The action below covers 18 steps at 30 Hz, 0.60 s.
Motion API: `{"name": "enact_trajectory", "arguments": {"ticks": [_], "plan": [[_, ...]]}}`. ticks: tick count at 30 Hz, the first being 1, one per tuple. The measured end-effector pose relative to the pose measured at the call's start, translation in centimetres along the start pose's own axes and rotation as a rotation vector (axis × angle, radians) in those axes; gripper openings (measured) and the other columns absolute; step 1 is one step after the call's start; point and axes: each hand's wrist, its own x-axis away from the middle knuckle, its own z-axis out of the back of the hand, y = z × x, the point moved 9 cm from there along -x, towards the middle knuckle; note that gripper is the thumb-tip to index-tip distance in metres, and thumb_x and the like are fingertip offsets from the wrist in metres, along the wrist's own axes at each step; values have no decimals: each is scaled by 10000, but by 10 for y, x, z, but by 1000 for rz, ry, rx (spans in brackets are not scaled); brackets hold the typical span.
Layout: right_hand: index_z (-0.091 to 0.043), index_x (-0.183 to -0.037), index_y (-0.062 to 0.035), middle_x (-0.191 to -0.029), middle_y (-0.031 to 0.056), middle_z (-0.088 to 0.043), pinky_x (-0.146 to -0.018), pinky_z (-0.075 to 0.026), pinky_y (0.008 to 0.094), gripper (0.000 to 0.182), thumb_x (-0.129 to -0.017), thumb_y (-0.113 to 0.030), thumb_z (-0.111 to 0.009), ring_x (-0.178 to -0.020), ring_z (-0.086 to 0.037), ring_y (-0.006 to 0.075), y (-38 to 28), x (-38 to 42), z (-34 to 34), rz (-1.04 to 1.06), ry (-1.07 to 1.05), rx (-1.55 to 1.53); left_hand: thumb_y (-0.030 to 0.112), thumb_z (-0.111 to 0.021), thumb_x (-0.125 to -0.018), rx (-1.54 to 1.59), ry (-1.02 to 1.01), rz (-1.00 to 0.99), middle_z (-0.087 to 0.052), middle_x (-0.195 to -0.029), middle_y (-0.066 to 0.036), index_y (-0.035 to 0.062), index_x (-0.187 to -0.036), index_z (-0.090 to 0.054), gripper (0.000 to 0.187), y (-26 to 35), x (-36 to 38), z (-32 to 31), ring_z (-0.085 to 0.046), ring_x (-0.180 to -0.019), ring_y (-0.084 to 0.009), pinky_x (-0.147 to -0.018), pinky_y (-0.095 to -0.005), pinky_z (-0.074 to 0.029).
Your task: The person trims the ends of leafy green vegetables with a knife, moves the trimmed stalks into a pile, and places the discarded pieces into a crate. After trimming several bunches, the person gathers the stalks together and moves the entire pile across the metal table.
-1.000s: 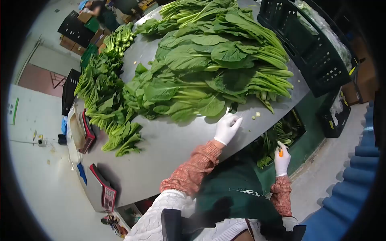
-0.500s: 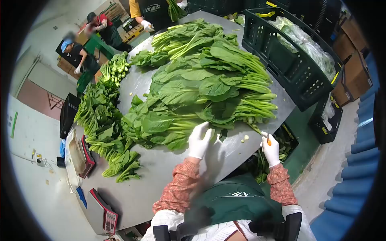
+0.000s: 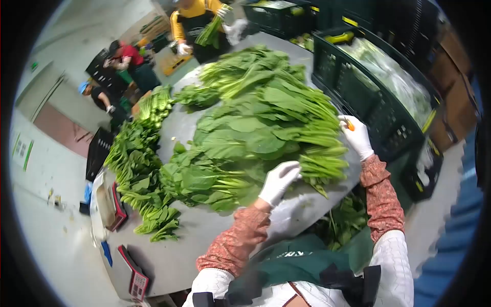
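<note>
Across the counter (image 3: 204,227) lie the greens (image 3: 245,128), the left hand (image 3: 279,182) half-curled at their near side, its hold unclear, the right hand (image 3: 357,139) closed round an orange tool (image 3: 350,125) beside their stems (image 3: 325,166), apparently singling out a bunch, which calls for a stem grip.

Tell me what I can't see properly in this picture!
All in the head view:
The orange thing: small, partly covered by the right hand.
The left hand: blur hides whether its fingertips touch the greens.
The nearer red scale: buttons too small to read.
The big crate: its side hides the bottom.
</note>
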Motion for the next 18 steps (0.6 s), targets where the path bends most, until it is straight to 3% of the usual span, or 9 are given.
{"name": "enact_trajectory", "arguments": {"ticks": [2, 4, 5, 8, 10, 12, 14, 18], "plan": [[-668, -1131, -22, -1065, 149, -707, -856, -502, 279, 262, -878, -83, -640, -963, -676, 193, 0, -38, -21, 61, -25, -6, 201, -645, -938, 255, -68, 128, -638, -1185, -131, -11, -1307, -534, 439, -20, -17, -5, -656, -970, -176, -875, -295, -521], [-644, -1167, 1, -1073, 152, -700, -887, -492, 283, 308, -876, -99, -657, -1003, -661, 180, 13, -85, -61, 28, -147, -153, 218, -647, -940, 339, 12, 178, -624, -1211, -119, -18, -1326, -515, 471, -26, -30, -2, -645, -995, -172, -887, -294, -521], [-627, -1171, 29, -1037, 140, -703, -881, -494, 290, 322, -890, -127, -649, -992, -654, 167, 13, -107, -74, 103, -174, -37, 232, -648, -941, 339, 29, 198, -608, -1236, -116, -25, -1360, -477, 521, -30, -37, -1, -630, -1029, -168, -894, -294, -517], [-638, -1106, 42, -919, 110, -695, -777, -480, 279, 295, -912, -181, -625, -837, -603, 140, 40, -166, -115, 141, -311, -7, 334, -674, -920, 432, 40, 237, -549, -1315, -123, -29, -1462, -339, 733, -71, -65, -4, -586, -1118, -163, -926, -291, -501], [-654, -1035, 30, -786, 50, -647, -657, -449, 278, 257, -907, -193, -636, -716, -542, 105, 68, -199, -146, 27, -388, -50, 420, -706, -879, 391, -11, 233, -518, -1352, -132, -53, -1486, -266, 887, -49, -63, -6, -569, -1143, -167, -954, -287, -485], [-667, -939, -11, -636, -38, -489, -516, -346, 266, 251, -940, -256, -611, -598, -417, 52, 72, -211, -167, -154, -483, -27, 478, -711, -858, 422, -3, 264, -541, -1329, -181, -138, -1401, -370, 889, -53, -70, -5, -559, -1190, -183, -1006, -277, -456], [-664, -938, -11, -652, -48, -484, -548, -365, 268, 291, -959, -293, -595, -629, -419, 54, 77, -218, -187, -299, -560, -21, 490, -720, -847, 463, -18, 315, -578, -1282, -212, -139, -1327, -477, 828, -67, -79, -7, -552, -1214, -185, -1016, -266, -449], [-662, -993, 17, -764, -19, -586, -636, -417, 267, 338, -974, -311, -582, -711, -488, 71, 125, -242, -246, -213, -722, -9, 588, -720, -801, 439, -40, 430, -585, -1326, -183, -93, -1308, -534, 869, -85, -88, -9, -555, -1225, -214, -1061, -277, -389]]}}
